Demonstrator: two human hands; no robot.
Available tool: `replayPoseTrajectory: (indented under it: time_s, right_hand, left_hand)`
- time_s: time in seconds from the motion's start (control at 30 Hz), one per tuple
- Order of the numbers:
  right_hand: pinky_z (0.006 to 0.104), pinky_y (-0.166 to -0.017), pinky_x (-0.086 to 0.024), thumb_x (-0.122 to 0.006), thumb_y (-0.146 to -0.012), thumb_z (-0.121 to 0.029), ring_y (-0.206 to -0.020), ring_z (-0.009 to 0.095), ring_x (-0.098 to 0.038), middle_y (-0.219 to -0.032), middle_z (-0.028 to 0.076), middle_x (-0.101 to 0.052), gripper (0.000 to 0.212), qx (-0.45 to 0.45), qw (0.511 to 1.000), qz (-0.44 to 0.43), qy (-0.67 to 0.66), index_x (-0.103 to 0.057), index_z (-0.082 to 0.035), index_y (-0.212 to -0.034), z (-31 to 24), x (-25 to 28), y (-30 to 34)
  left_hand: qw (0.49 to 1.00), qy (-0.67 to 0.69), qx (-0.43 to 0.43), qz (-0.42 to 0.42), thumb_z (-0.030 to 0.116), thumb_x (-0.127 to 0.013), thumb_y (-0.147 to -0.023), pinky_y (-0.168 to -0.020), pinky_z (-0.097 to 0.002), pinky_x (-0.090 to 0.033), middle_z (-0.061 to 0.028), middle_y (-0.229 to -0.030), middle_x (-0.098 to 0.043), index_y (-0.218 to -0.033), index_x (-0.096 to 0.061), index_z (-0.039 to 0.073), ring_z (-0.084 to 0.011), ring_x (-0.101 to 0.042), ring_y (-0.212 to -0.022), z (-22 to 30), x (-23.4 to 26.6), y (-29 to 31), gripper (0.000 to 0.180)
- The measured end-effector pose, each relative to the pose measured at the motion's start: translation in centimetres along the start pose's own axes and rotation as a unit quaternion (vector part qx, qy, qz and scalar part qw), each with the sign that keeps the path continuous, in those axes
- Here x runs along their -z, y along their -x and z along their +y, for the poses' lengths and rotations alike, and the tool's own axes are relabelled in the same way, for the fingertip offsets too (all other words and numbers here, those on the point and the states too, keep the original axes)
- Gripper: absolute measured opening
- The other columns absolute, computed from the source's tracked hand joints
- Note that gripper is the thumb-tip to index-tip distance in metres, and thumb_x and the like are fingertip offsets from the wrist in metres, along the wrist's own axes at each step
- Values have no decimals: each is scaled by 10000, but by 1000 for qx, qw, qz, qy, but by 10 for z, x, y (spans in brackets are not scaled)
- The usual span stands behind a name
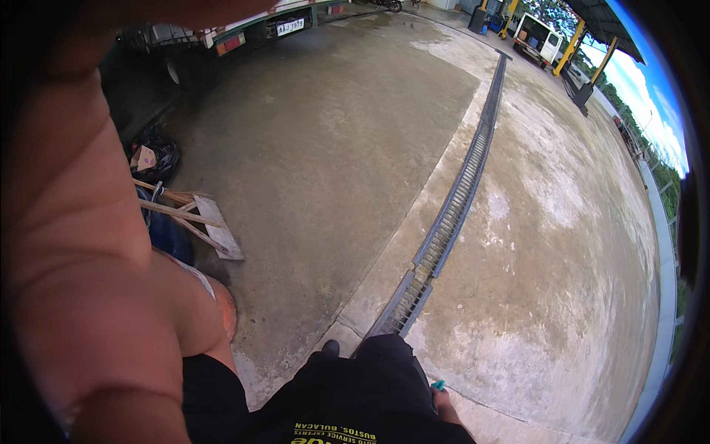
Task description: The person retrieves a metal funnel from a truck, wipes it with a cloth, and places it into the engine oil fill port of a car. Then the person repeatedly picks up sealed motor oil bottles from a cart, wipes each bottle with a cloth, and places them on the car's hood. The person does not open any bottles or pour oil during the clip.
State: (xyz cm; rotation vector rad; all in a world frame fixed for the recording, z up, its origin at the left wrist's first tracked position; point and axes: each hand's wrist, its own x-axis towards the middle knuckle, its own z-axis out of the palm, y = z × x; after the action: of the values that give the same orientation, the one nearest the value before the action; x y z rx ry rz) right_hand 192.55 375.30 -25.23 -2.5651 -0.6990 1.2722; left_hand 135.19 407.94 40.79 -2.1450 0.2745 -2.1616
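Observation:
My left hand (81, 214) is raised very close to the camera and fills the left side of the view, large and blurred. One finger stretches along the top edge, apart from the palm; the other fingertips are out of sight, and nothing shows in the hand. Low down beside my dark trousers, my right hand (444, 403) is closed around a small teal thing (438, 385), whose kind I cannot make out. Yellow print marks my black shirt (340, 414). The toe of one dark shoe (331, 347) shows on the concrete.
A metal-grated drain (466, 181) runs across the concrete floor (333, 148). At left lie wooden pieces (214, 222) and a black bag (159, 152), with an orange-red object (227, 307) nearer. A truck (259, 29) stands far left; a white van (538, 38) stands near yellow posts (569, 48).

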Motion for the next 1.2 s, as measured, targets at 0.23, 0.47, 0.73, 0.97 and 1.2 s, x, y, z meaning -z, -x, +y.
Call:
replayPoseTrajectory:
  time_s: [0.23,0.47,0.73,0.97,1.2]
  right_hand:
    - [442,-938,-546,-692,-905,-250,-1053,316,-691,-1165,196,-705,442,-71,988,-131,30,-642,60,-1216,-292,-35,-219]
    - [428,-891,-564,-656,-936,-207,-981,298,-698,-1115,163,-711,399,136,984,-15,-114,-619,39,-1248,-661,200,-535]
    - [342,-802,-536,-637,-999,-219,-909,191,-668,-1060,94,-697,367,464,853,84,-224,-576,-11,-1296,-1257,449,-814]
    - [457,-987,-534,-756,-862,-297,-1147,410,-680,-1195,274,-705,543,38,997,69,8,-619,15,-1285,-1211,394,-990]
    - [455,-990,-545,-774,-841,-349,-1171,378,-680,-1241,241,-701,587,-319,936,-126,-81,-639,-5,-1297,-1309,423,-1160]
  left_hand:
    - [926,-79,307,-208,232,-762,-927,-917,-382,-506,-205,-1375,-487,-1426,-354,39,-277,-600,-1204,-397,-123,230,673]
    - [265,-177,846,-427,322,-637,-937,-1112,-469,-462,-259,-1454,-527,-1332,-611,46,-387,-482,-1401,-476,-147,680,483]
    - [-137,-224,957,-122,262,-617,-931,-977,-405,-538,-222,-1177,-711,-1228,-686,28,-334,-680,-1129,-651,-128,819,383]
    - [103,-151,950,-253,290,-658,-959,-942,-373,-527,-177,-1138,-728,-1212,-664,10,-292,-688,-1077,-1188,-282,917,378]
    - [564,-143,795,-174,258,-689,-975,-890,-362,-530,-130,-1080,-691,-1215,-615,-10,-229,-656,-994,-1847,-478,810,368]
